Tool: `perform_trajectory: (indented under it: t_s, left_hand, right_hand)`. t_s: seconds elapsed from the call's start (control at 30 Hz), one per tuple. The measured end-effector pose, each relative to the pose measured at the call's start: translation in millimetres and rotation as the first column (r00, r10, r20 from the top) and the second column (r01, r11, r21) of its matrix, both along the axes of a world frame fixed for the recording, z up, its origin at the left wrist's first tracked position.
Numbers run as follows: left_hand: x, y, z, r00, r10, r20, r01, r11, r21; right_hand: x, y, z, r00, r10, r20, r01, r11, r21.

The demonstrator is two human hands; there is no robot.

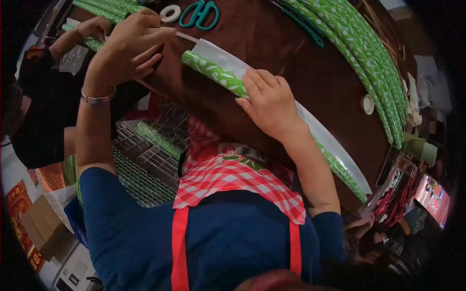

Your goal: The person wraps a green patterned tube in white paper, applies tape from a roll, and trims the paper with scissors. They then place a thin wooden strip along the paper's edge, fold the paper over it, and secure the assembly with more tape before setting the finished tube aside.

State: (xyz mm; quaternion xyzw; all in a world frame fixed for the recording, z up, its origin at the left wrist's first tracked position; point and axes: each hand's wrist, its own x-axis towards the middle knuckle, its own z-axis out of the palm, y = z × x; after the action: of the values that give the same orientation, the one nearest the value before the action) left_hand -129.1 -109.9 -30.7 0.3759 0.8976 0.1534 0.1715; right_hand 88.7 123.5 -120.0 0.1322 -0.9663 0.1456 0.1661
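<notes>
A long green sheet (213, 72) with a white pattern lies on the brown tabletop, its near edge rolled over and its pale underside showing. My right hand (272, 99) rests flat on this sheet, fingers stretched out together, pressing near the rolled edge. Off the sheet's left end, my left hand (133, 48) is raised with thumb and forefinger pinched on a thin white strip (187, 37). The strip runs from those fingertips to the sheet's white corner. A metal bracelet (98, 100) circles my left wrist.
Teal-handled scissors (199, 14) and a white tape roll (170, 14) lie at the back. Green patterned rolls (359, 53) line the right edge, near another tape roll (367, 104). At left, a co-worker's hand (94, 28) touches green material. Plastic crates (145, 160) stand below.
</notes>
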Motion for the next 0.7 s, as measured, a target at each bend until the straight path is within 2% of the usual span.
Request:
perform_trajectory:
  t_s: [0.03, 0.1, 0.13, 0.2, 0.23, 0.3, 0.5, 0.7]
  left_hand:
    - [6.7, 2.0, 4.7, 1.0, 0.002, 0.001, -0.002, 1.0, -0.001]
    - [18.9, 10.9, 11.0, 0.964, -0.106, -0.246, 0.162, 0.962, 0.221]
    - [17.4, 10.4, 7.7, 0.964, -0.106, -0.245, 0.162, 0.962, 0.221]
    - [10.3, 7.5, -7.1, 0.943, 0.07, -0.327, -0.069, 0.998, 0.013]
    - [5.0, 6.0, -15.5, 0.943, 0.071, -0.326, -0.07, 0.997, 0.014]
    - [-5.6, 4.3, -30.9, 0.843, 0.015, -0.537, -0.021, 1.0, -0.004]
    - [-11.0, 14.9, -44.7, 0.81, 0.041, -0.584, -0.116, 0.989, -0.091]
    - [-19.1, 9.1, -64.4, 0.712, 0.018, -0.702, -0.085, 0.995, -0.061]
  right_hand:
    - [0.1, -0.1, 0.3, 1.0, 0.002, 0.001, -0.002, 1.0, -0.001]
    - [0.1, 0.2, 1.1, 1.0, -0.004, 0.013, 0.004, 1.0, -0.004]
    - [0.1, 0.2, 0.6, 1.0, -0.004, 0.013, 0.004, 1.0, -0.005]
    - [0.4, 0.1, -0.5, 1.0, -0.007, 0.018, 0.007, 1.0, -0.005]
    - [0.5, 0.0, 0.8, 1.0, -0.005, 0.018, 0.005, 1.0, -0.005]
    - [1.3, -0.6, 4.4, 0.996, -0.022, 0.087, 0.022, 1.0, -0.004]
    - [1.5, -0.3, -0.4, 0.999, -0.009, 0.036, 0.01, 1.0, -0.01]
    - [1.9, -0.3, 0.6, 0.999, -0.014, 0.049, 0.014, 1.0, -0.004]
